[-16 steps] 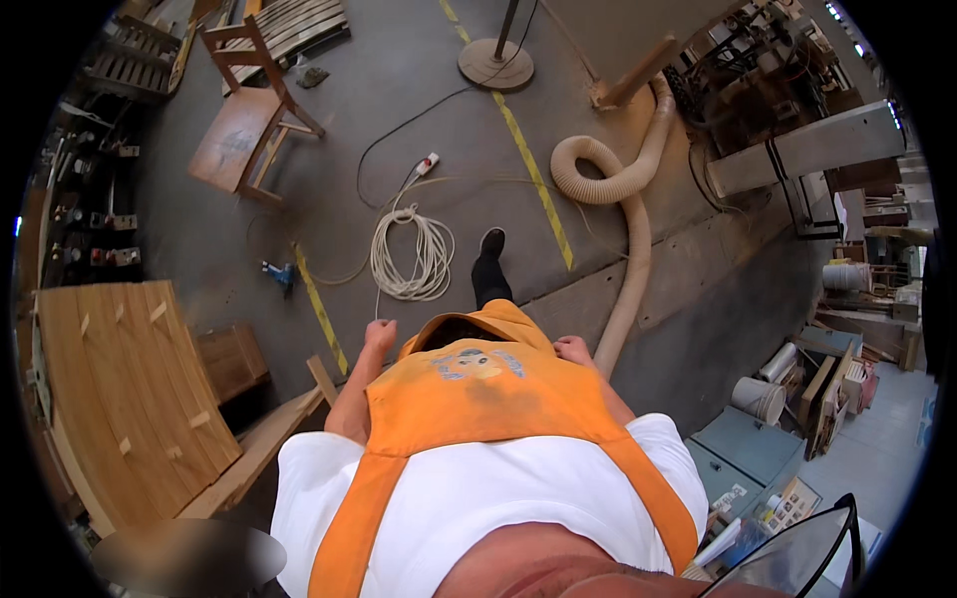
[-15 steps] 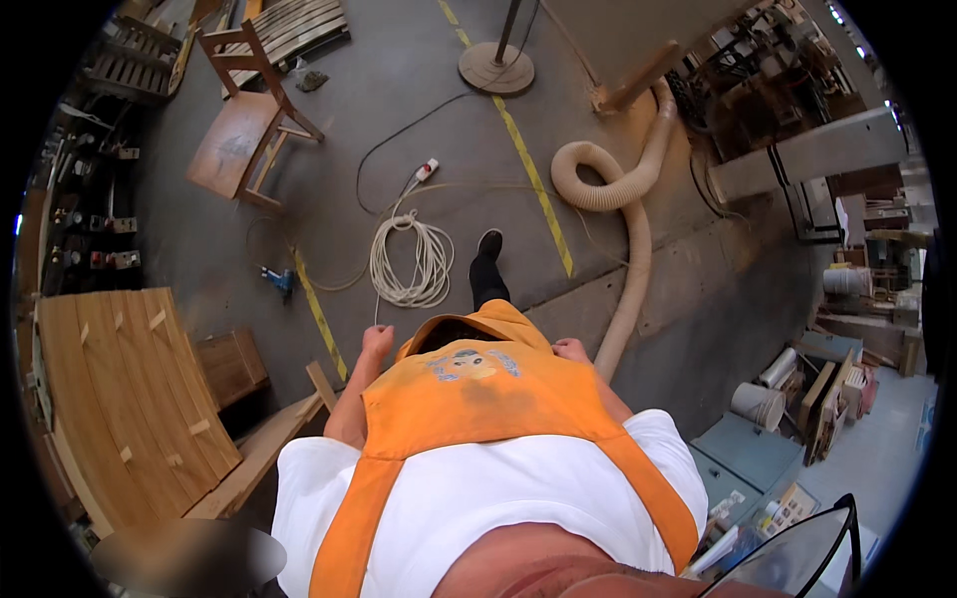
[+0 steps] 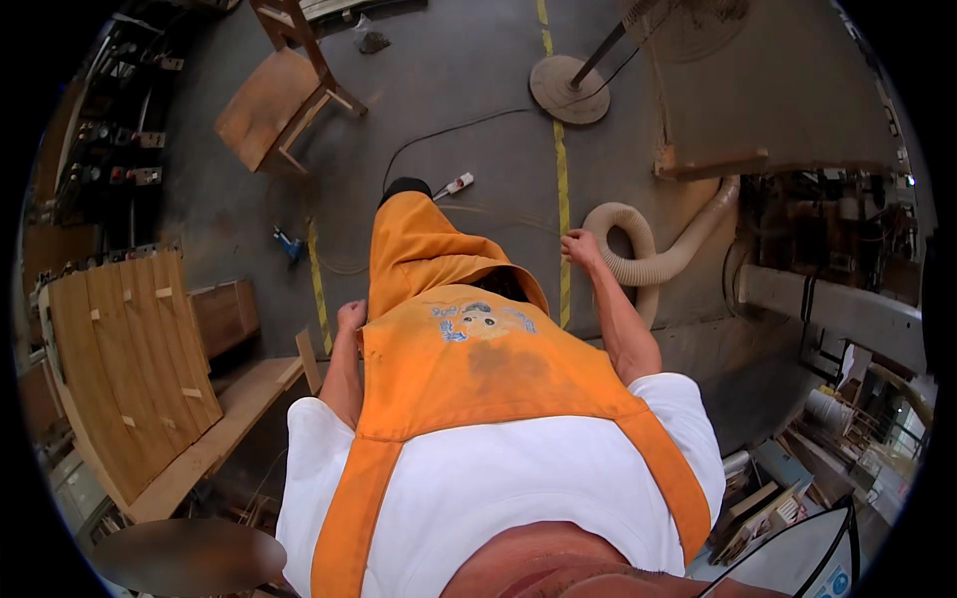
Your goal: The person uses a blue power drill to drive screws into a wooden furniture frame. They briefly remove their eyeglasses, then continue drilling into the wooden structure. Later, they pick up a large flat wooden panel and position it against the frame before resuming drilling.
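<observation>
The left hand [image 3: 351, 315] is curled into a loose fist beside the orange apron [image 3: 478, 349], holding nothing visible. The right hand [image 3: 578, 246] hangs half-closed and empty, out from the body, just above the pale hose [image 3: 648, 261] on the floor [image 3: 469, 90]. A wooden panel [image 3: 130, 349] lies left; a chair [image 3: 279, 100] stands ahead.
</observation>
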`<state>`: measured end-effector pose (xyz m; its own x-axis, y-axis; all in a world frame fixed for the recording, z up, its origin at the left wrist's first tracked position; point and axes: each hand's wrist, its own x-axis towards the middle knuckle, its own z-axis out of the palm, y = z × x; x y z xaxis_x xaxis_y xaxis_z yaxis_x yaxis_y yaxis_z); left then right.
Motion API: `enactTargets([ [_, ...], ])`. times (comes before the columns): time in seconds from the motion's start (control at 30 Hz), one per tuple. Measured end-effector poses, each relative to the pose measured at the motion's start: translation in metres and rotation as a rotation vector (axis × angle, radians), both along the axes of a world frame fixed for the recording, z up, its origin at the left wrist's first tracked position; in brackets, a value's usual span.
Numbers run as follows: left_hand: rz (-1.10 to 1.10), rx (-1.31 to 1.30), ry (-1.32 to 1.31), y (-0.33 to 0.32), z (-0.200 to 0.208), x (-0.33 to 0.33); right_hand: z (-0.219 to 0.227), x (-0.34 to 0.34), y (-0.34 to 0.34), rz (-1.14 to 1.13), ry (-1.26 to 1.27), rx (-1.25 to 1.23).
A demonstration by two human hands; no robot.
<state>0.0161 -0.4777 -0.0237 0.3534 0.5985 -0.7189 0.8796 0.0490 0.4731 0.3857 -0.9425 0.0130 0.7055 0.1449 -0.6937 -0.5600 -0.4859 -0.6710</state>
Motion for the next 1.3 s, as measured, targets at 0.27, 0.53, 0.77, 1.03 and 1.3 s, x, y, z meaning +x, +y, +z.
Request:
enactTargets([
  [0.27, -0.109, -0.190, 0.096, 0.048, -0.043, 0.172, -0.020, 0.109, 0.116, -0.166, 0.244, 0.225],
  [0.53, -1.060, 0.322, -0.003, 0.248, -0.098, 0.574, -0.047, 0.317, 0.278, -0.210, 0.132, -0.013],
  [0.77, -0.467, 0.095, -0.347, 0.302, 0.036, 0.889, -0.019, 0.496, 0.362, -0.388, -0.457, -0.364],
  [1.03, -0.721, 0.110, -0.337, 0.360, -0.024, 1.093, -0.133, 0.745, 0.420, -0.430, 0.299, -0.274],
  [1.3, -0.137, 0.062, 0.111, 0.446, 0.010, 1.204, -0.080, 1.069, 0.474, -0.006, -0.091, -0.440],
])
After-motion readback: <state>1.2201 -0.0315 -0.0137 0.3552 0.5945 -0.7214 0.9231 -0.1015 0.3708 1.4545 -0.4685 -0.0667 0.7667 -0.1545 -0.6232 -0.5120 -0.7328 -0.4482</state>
